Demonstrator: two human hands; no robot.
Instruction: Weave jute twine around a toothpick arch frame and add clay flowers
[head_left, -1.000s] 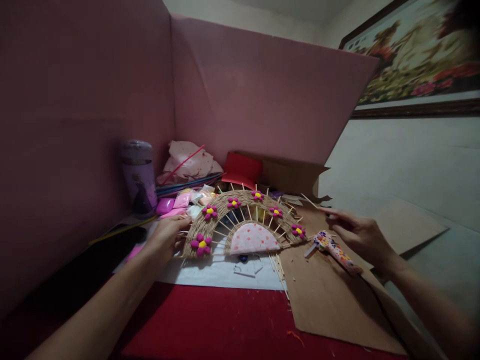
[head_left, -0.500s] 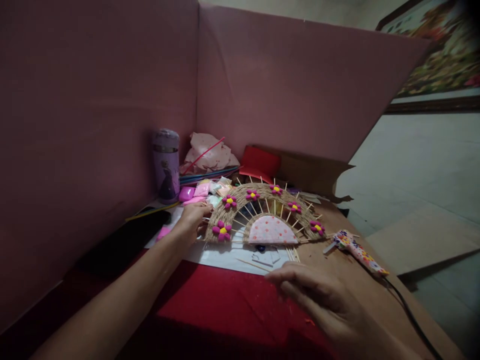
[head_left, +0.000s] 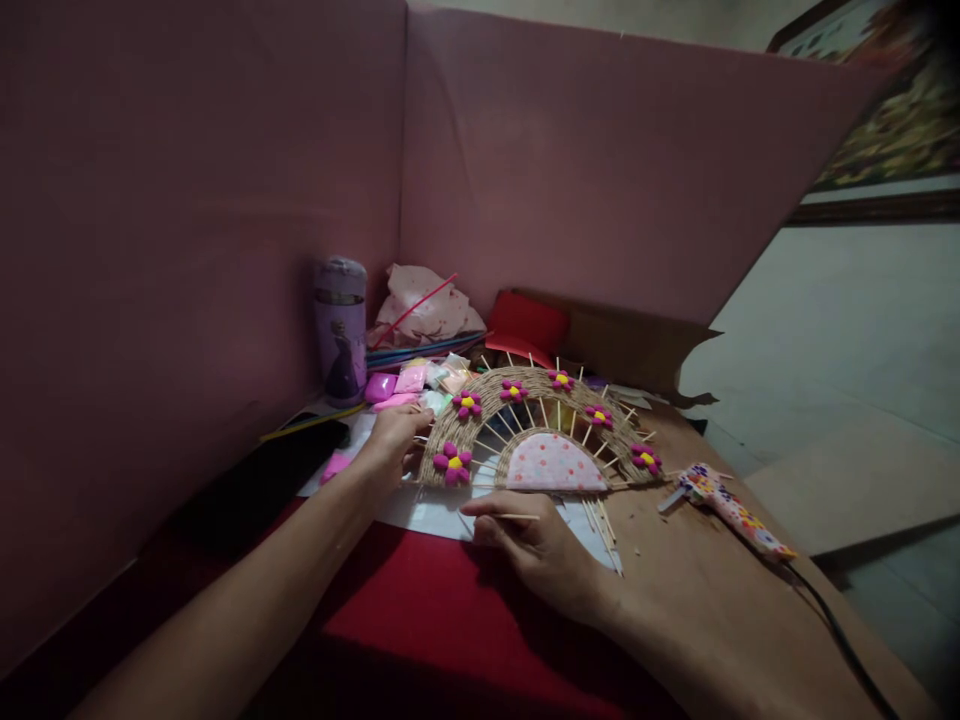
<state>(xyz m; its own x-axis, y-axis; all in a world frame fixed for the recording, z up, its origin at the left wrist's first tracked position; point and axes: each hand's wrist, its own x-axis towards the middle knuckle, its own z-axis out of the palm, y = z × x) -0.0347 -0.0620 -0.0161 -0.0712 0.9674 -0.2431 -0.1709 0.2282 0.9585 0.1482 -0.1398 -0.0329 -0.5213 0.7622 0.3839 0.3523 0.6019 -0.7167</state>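
Note:
A half-round fan made of twine (head_left: 491,385) woven over thin sticks stands tilted up, with several magenta clay flowers (head_left: 452,463) on its outer band. Dotted white cloth (head_left: 555,463) covers its inner half-circle. At the fan's left end, my left hand (head_left: 394,440) is closed on the edge, fingertips partly hidden behind it. Below the fan, my right hand (head_left: 529,545) pinches a thin wooden stick (head_left: 517,517), which points left over white paper (head_left: 427,512). More loose sticks (head_left: 600,525) lie just right of that hand.
A flower-patterned glue gun (head_left: 735,510) with a black cord lies on the brown board at right. Behind the fan are clay packets (head_left: 409,378), a purple tumbler (head_left: 341,330), a cloth bundle (head_left: 424,305) and a red item (head_left: 527,322). Pink panels (head_left: 570,160) rise behind.
My right hand has moved left and forward to the paper below the fan and now pinches a stick. The left hand keeps its hold on the fan. The view has shifted slightly.

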